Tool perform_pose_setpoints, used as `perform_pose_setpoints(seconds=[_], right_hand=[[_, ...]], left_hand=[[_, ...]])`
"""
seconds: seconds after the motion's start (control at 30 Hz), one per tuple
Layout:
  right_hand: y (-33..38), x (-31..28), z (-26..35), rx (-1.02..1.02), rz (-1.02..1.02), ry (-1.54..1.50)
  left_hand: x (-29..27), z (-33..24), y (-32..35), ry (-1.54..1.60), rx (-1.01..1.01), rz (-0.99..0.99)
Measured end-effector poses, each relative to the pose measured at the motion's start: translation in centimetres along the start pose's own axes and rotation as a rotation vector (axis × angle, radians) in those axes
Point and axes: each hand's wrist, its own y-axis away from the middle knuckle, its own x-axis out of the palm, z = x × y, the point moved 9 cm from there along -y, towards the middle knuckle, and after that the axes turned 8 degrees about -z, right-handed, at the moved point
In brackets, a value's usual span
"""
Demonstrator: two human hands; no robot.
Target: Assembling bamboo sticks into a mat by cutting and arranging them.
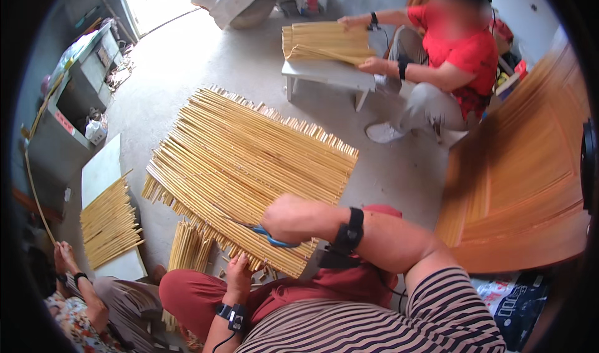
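Steadying the light, stiff mat of bamboo sticks (249, 166) across my lap, my left hand (238, 272) lies spread on its near edge while my right hand (288, 219) pinches blue-handled scissors (265, 233) over it.

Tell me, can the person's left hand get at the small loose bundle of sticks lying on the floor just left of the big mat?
Probably yes. The left hand rests at the near edge of the big stick mat, and the small bundle lies just beside it on the floor, with nothing between. The right hand holds blue scissors, away from that path.
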Motion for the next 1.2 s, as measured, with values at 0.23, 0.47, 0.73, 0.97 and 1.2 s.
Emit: perform_pose_setpoints(seconds=[0.23, 0.47, 0.73, 0.97, 1.2], right_hand=[[-1.5, -1.5, 0.8, -0.002, 0.113, 0.293], [-2.8, 3.4, 2.1, -0.185, 0.087, 0.202], [-3.3, 4.5, 0.5, -0.058, 0.129, 0.24], [-3.5, 5.5, -1.0, -0.049, 0.185, 0.228], [-3.7, 4.5, -0.5, -0.093, 0.139, 0.189]], left_hand=[[0.5, -0.3, 0.3, -0.048, -0.038, -0.011], [-2.8, 1.4, -0.8, -0.34, 0.12, 0.057], [-4.1, 3.4, -1.0, -0.152, -0.074, 0.099], [-2.0, 2.3, -1.1, -0.361, 0.028, 0.107], [1.5, 0.7, 0.2, -0.212, -0.077, -0.021]])
